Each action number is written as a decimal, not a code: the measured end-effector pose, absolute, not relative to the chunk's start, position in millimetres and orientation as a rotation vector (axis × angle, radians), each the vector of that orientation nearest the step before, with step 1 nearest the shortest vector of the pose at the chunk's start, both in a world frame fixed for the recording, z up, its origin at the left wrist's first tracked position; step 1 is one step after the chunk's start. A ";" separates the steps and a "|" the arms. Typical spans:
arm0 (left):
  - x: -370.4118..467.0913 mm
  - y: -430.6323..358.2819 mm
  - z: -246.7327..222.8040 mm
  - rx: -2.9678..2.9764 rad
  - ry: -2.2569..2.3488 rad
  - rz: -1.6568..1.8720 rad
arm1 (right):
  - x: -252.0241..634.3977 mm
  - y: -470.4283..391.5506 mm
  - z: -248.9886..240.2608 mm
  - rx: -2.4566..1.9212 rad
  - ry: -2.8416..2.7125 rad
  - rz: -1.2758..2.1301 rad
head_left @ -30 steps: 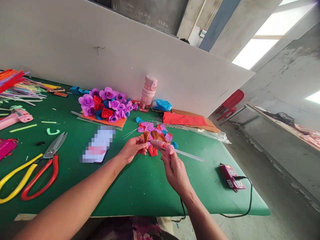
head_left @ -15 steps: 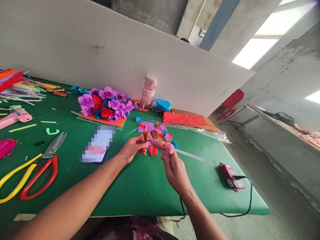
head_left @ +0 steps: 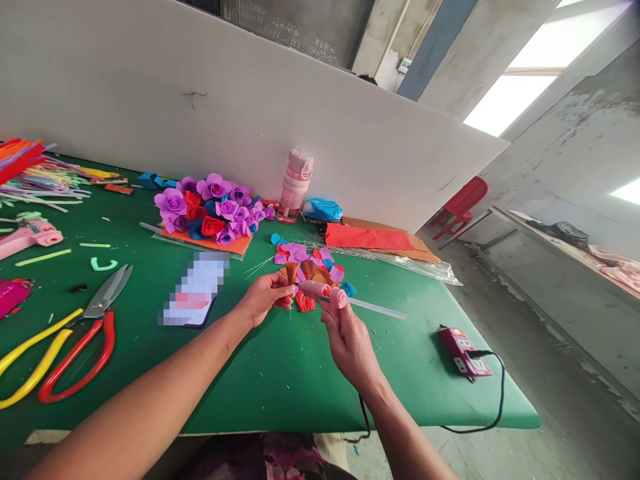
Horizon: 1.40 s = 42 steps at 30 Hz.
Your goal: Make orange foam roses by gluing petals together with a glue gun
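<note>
The left hand (head_left: 266, 298) is pinching a brown, flared, papery flower piece (head_left: 291, 271) just beside the front of a pink plastic glue gun (head_left: 316, 290), which the right hand (head_left: 353, 343) is gripping; working neatly is probably calling for steady aim, clear of skin.

Smooth green vinyl-like sheeting covers the table (head_left: 280, 393), with a soft sheen where daylight reaches it. The glue gun (head_left: 314, 288) looks like smooth pink plastic, and its glue stick (head_left: 377, 308) is milky and translucent. The brown petals (head_left: 291, 271) seem matt, like paper or thin foam; so do the finished flowers (head_left: 216, 185). I see bare metal blades on the scissors (head_left: 104, 300), with shiny coated handles. The bottle (head_left: 296, 187) is see-through pink plastic. Behind stands a smooth pale board (head_left: 125, 87); the right-hand wall (head_left: 585, 167) is rough and blotchy.
</note>
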State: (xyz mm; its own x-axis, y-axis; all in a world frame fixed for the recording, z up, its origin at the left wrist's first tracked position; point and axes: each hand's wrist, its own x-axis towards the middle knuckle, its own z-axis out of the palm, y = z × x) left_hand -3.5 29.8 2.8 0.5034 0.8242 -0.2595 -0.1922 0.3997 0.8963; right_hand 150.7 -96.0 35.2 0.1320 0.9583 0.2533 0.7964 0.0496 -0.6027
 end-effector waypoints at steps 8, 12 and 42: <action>-3.3 28.9 3.6 0.945 0.818 0.738 | 151.9 -96.6 36.3 -1.775 -1.646 0.363; -3.3 28.8 5.0 0.959 0.823 0.740 | 151.7 -96.5 36.0 -1.773 -1.619 0.373; -2.2 31.8 -1.1 0.940 0.795 0.760 | 186.0 -113.7 29.4 -1.596 -1.065 0.898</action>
State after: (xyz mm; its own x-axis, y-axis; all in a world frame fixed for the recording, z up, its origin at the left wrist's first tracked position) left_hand -2.2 31.8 -1.1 0.4940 0.8339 -0.2462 -0.2087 0.3887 0.8974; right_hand 186.0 -113.7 29.4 0.3423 0.9379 -0.0565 0.2144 -0.1365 -0.9672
